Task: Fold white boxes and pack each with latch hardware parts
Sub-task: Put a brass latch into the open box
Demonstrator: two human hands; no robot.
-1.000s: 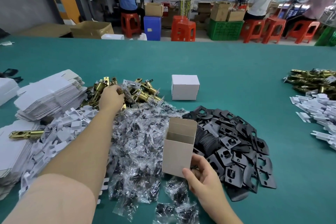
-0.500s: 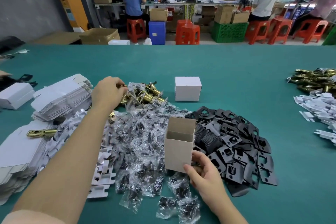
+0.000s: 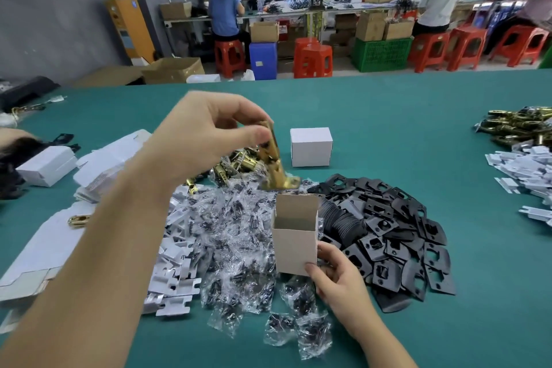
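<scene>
We now have a brass latch (image 3: 273,158) in the air, where half a second ago our left hand (image 3: 203,140) was still down in the latch pile (image 3: 236,163). The hand has lifted clear of the pile and swung toward us, and its grip pinches the latch by the upper end between thumb and fingertips, so the piece hangs steeply, faceplate end lowest, just above and behind the open mouth of the box (image 3: 294,236). Our right hand (image 3: 334,275) has barely moved: its grip holds the box upright by the lower right corner, thumb on the near face, fingers behind. We judge that picking is done and that dropping the latch in comes next.

The latch is polished yellow metal, a long narrow body with a flat rectangular plate at the bottom; motion blurs its detail. The box is thin card, plain greyish inside, tall and square in section, its back flap standing up.

Around the box lie crinkly clear bags (image 3: 239,233) holding small dark parts, a heap that spreads to the near counter (image 3: 448,134) edge. To its right sits a mound of flat black plates (image 3: 397,236), matte, with cut-out holes. To the left are white card inserts (image 3: 176,272) with notched edges, and beyond them stacks of flat box blanks (image 3: 110,158). One closed box (image 3: 311,146) stands behind on the green felt-like counter.
</scene>
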